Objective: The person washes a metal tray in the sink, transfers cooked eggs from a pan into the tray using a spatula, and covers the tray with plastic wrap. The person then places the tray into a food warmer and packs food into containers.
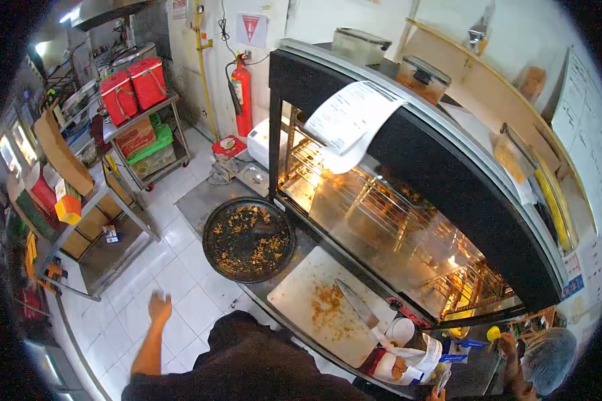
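My left hand (159, 309) is held out over the tiled floor, apart from everything. Its fingers look loosely parted, slightly blurred, with nothing visible in them. To its right, a round black pan (214, 257) with scattered brown crumbs rests on the dark counter. Beside the pan lies a white cutting board (291, 294), with crumbs (328, 302) in its middle. A large knife (358, 304) lies across the board's right side. My right hand does not show clearly. A partly visible hand (437, 395) at the bottom edge holds a small pale object; whose hand it is I cannot tell.
A lit glass-fronted oven (408, 157) stands behind the counter, with papers (354, 120) hanging over its top. At right, a person in a hairnet (548, 361) holds something yellow. A white package (421, 364) is beside the board. Red bags (148, 81) sit on a cart at left.
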Tool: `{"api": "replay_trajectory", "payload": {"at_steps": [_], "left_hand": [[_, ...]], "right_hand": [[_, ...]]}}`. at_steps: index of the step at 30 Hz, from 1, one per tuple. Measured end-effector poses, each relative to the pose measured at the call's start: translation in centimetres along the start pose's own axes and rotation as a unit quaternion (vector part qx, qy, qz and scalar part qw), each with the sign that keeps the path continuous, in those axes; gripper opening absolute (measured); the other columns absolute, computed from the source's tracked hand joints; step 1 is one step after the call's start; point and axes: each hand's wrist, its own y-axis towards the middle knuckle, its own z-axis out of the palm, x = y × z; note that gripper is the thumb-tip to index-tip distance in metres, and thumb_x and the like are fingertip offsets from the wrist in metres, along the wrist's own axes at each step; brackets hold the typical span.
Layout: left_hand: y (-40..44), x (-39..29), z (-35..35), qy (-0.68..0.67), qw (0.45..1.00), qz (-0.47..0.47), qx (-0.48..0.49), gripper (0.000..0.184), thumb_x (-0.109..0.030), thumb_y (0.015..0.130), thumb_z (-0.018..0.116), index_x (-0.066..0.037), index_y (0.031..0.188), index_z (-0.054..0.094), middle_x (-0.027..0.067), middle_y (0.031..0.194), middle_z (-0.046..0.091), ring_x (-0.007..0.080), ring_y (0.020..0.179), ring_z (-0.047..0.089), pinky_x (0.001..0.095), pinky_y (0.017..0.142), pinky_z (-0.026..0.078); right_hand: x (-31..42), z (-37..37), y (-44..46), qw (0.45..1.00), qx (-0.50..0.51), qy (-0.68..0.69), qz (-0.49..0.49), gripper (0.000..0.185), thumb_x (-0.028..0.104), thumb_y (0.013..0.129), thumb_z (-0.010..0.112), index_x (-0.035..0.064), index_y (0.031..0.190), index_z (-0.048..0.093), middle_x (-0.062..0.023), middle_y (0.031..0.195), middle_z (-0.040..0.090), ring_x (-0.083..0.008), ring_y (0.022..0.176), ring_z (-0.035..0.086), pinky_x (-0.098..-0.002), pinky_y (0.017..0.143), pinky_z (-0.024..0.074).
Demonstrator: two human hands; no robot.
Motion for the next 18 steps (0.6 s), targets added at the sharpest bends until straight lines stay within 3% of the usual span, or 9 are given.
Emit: {"api": "replay_trajectory", "payload": {"at_steps": [1,2,3,7,10,13,16,18], "left_hand": [[-2.3,4.0,1.2,-0.019,0.976,-0.039,0.213,0.063,-0.045,0.091,0.041,0.009,0.124,0.046,0.0274,0.131,0.045,0.0385,0.123,0.043,0.0461,0.101,0.034],[-5.1,7.4,2.6,-0.046,0.917,-0.132,0.373,0.063,-0.046,0.091,0.041,0.008,0.124,0.047,0.0266,0.13,0.046,0.0379,0.121,0.044,0.0459,0.101,0.035],[-7.8,8.2,3.1,-0.096,0.859,-0.214,0.454,0.063,-0.046,0.091,0.04,0.008,0.123,0.048,0.0259,0.128,0.047,0.0374,0.12,0.045,0.0458,0.1,0.036],[-13.5,5.1,2.7,-0.296,0.719,-0.341,0.528,0.063,-0.049,0.091,0.039,0.005,0.122,0.05,0.0228,0.124,0.05,0.0353,0.114,0.049,0.0453,0.097,0.038],[-14.4,6.8,1.7,-0.411,0.639,-0.398,0.514,0.063,-0.051,0.091,0.038,0.003,0.121,0.052,0.0205,0.121,0.053,0.0337,0.11,0.051,0.045,0.095,0.041],[-15.7,11.0,0.2,-0.532,0.526,-0.468,0.47,0.063,-0.052,0.09,0.037,0.001,0.12,0.053,0.0182,0.117,0.056,0.032,0.106,0.054,0.0446,0.092,0.043],[-13.9,15.4,-1.5,-0.654,0.393,-0.518,0.387,0.063,-0.054,0.09,0.036,-0.002,0.118,0.055,0.016,0.114,0.059,0.0304,0.102,0.057,0.0442,0.09,0.045],[-9.1,18.7,-4.1,-0.711,0.367,-0.52,0.298,0.063,-0.055,0.09,0.036,-0.003,0.118,0.056,0.0144,0.112,0.06,0.0294,0.099,0.059,0.044,0.088,0.046]], "right_hand": [[0.0,1.9,-0.2,0.937,-0.06,-0.336,-0.074,0.046,0.008,0.086,0.053,-0.0032,0.129,0.042,-0.0158,0.117,0.054,-0.0239,0.095,0.055,-0.0302,0.072,0.0467],[-0.1,3.9,-0.3,0.82,-0.148,-0.541,-0.112,0.045,0.001,0.081,0.06,-0.0054,0.124,0.047,-0.0142,0.112,0.058,-0.0222,0.091,0.056,-0.0309,0.075,0.0482],[-0.1,8.9,0.0,0.721,-0.24,-0.636,-0.132,0.044,0.002,0.082,0.06,-0.0051,0.124,0.047,-0.0142,0.111,0.058,-0.0224,0.091,0.056,-0.031,0.075,0.0482],[-2.0,19.6,-1.7,0.602,-0.355,-0.685,-0.206,0.041,0.004,0.082,0.059,-0.0039,0.122,0.049,-0.014,0.109,0.059,-0.023,0.09,0.057,-0.0315,0.075,0.0483],[-6.4,28.1,-0.9,0.565,-0.33,-0.697,-0.292,0.039,0.006,0.083,0.058,-0.003,0.12,0.05,-0.0139,0.107,0.059,-0.0234,0.089,0.057,-0.0318,0.075,0.0484],[-16.3,40.9,4.4,0.599,-0.153,-0.699,-0.359,0.037,0.008,0.084,0.058,-0.002,0.118,0.051,-0.0138,0.105,0.06,-0.0239,0.089,0.058,-0.0321,0.074,0.0484],[-31.4,51.1,5.5,0.661,0.081,-0.687,-0.291,0.035,0.01,0.084,0.057,-0.0011,0.117,0.053,-0.0137,0.103,0.06,-0.0243,0.088,0.058,-0.0324,0.074,0.0485],[-41.1,55.3,3.3,0.67,0.195,-0.689,-0.195,0.033,0.011,0.085,0.057,-0.0005,0.116,0.054,-0.0136,0.102,0.061,-0.0246,0.088,0.059,-0.0327,0.074,0.0485]]}}
